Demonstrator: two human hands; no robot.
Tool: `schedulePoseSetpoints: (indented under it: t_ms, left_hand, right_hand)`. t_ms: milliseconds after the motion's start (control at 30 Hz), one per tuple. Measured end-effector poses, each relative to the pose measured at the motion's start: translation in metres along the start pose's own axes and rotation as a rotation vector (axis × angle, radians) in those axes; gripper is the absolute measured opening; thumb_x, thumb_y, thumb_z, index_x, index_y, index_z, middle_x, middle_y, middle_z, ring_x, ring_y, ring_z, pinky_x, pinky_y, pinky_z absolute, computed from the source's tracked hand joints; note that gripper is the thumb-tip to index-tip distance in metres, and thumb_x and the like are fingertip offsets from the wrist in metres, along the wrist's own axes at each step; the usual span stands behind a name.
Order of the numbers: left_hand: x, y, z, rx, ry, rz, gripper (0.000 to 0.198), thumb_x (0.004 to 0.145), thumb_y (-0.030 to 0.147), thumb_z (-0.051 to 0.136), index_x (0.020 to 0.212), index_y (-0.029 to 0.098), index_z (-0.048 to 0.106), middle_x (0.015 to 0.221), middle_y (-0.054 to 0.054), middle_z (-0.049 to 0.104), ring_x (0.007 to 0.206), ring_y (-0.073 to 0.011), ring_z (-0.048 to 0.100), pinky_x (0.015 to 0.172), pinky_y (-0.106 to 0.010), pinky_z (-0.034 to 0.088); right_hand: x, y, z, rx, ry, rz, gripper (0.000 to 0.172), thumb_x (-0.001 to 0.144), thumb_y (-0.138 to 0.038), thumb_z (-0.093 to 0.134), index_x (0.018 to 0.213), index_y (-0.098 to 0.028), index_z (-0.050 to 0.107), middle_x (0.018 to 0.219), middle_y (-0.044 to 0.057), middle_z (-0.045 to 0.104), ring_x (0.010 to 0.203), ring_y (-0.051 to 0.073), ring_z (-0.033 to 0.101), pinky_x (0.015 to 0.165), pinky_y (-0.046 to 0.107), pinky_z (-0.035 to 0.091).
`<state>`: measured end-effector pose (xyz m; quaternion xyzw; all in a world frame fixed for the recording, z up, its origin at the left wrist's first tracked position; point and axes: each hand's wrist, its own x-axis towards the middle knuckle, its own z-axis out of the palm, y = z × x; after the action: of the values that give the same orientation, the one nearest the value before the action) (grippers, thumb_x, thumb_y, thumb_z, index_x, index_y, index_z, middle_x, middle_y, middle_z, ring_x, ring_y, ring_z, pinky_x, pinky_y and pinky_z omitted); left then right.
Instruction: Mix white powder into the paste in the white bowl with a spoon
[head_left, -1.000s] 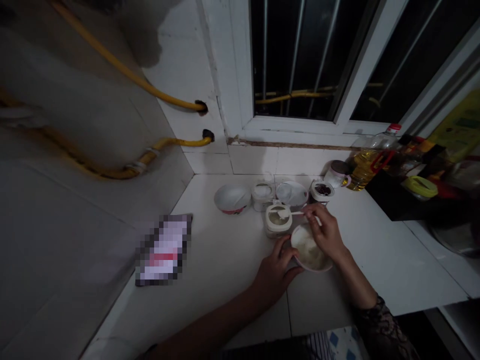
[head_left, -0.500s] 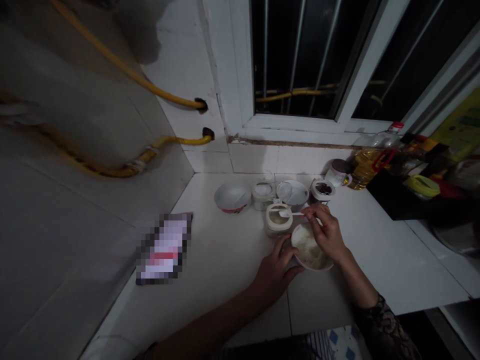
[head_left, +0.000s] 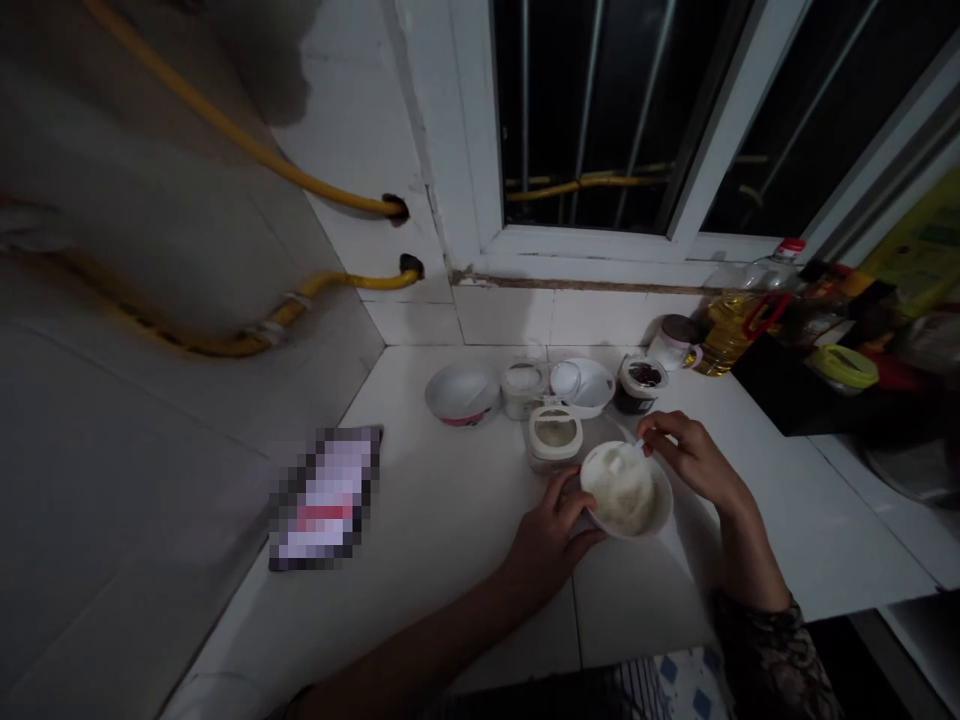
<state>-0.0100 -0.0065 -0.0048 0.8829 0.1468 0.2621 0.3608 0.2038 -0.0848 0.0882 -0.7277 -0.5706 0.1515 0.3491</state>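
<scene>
My left hand (head_left: 556, 522) grips the left rim of a white bowl (head_left: 664, 512), thumb and fingers on its side. Inside the bowl is a pale, off-white powdery or grainy content (head_left: 626, 500). Pinched in my right hand (head_left: 684, 452) is a small white spoon (head_left: 618, 463), its head over the bowl's far inner side. Just beyond my left fingers stands a white-rimmed clear jar (head_left: 555, 432) with its lid up and pale contents inside. Whether the spoon carries anything is too blurred to tell.
Behind stand a wide bowl (head_left: 463, 393), another lidded jar (head_left: 523, 385), a white bowl (head_left: 596, 386), a jar with dark contents (head_left: 643, 380) and a mug (head_left: 673, 345). An oil bottle (head_left: 739, 315) is at the right. A blurred packet (head_left: 326, 500) lies left.
My right hand has moved the spoon from above the open jar to the right and nearer me, over the bowl. My left hand stays on the bowl's rim.
</scene>
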Motion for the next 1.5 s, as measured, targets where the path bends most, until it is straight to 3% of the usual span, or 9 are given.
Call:
schedulePoseSetpoints:
  t_ms: [133,200,500,833,1200,1500]
  left_hand:
    - [0.0,0.0,-0.001,-0.009,0.003,-0.001,0.018,0.084,0.025,0.062,0.099,0.022,0.051,0.132,-0.011,0.04,0.092,-0.0197,0.063,0.08,-0.037,0.055]
    - [0.0,0.0,-0.001,-0.017,0.005,0.008,0.017,0.085,0.026,0.061,0.099,0.022,0.052,0.132,-0.011,0.041,0.091,-0.0197,0.063,0.079,-0.037,0.055]
    - [-0.001,-0.002,0.001,-0.01,0.021,0.02,0.019,0.084,0.026,0.062,0.1,0.022,0.052,0.131,-0.01,0.042,0.089,-0.0181,0.063,0.075,-0.033,0.056]
    - [-0.001,-0.004,0.002,0.0,0.026,0.033,0.019,0.084,0.024,0.062,0.099,0.022,0.052,0.132,-0.01,0.042,0.09,-0.0191,0.064,0.077,-0.034,0.055]
    - [0.0,-0.002,0.001,0.0,0.007,0.014,0.02,0.082,0.022,0.064,0.098,0.021,0.052,0.132,-0.011,0.042,0.092,-0.0208,0.063,0.077,-0.035,0.055]
    - [0.0,0.0,-0.001,-0.018,-0.008,0.001,0.018,0.085,0.026,0.061,0.1,0.023,0.052,0.133,-0.008,0.041,0.09,-0.0174,0.063,0.077,-0.032,0.056]
  right_hand:
    - [0.0,-0.008,0.012,-0.087,-0.197,-0.037,0.02,0.084,-0.018,0.045,0.08,-0.022,0.064,0.066,0.001,0.065,0.077,0.019,0.055,0.073,0.03,0.039]
    - [0.001,-0.009,0.016,-0.038,-0.221,-0.028,0.02,0.083,-0.017,0.044,0.08,-0.021,0.064,0.065,0.0,0.065,0.075,0.018,0.056,0.071,0.029,0.039]
    - [0.007,0.001,0.006,0.429,-0.091,0.245,0.012,0.069,-0.025,0.052,0.07,-0.018,0.061,0.053,-0.002,0.06,0.057,0.015,0.055,0.066,0.027,0.04]
    - [0.013,0.011,0.004,0.605,0.067,0.372,0.011,0.058,-0.021,0.054,0.062,-0.017,0.063,0.044,-0.002,0.058,0.05,0.014,0.052,0.063,0.028,0.036]
    - [0.014,0.008,0.007,0.72,0.112,0.441,0.009,0.052,-0.018,0.056,0.057,-0.017,0.064,0.042,-0.001,0.058,0.047,0.013,0.051,0.059,0.027,0.037]
    - [0.023,-0.002,0.021,0.779,0.266,0.368,0.009,0.059,-0.024,0.061,0.066,-0.018,0.063,0.05,-0.001,0.06,0.053,0.015,0.053,0.063,0.028,0.04]
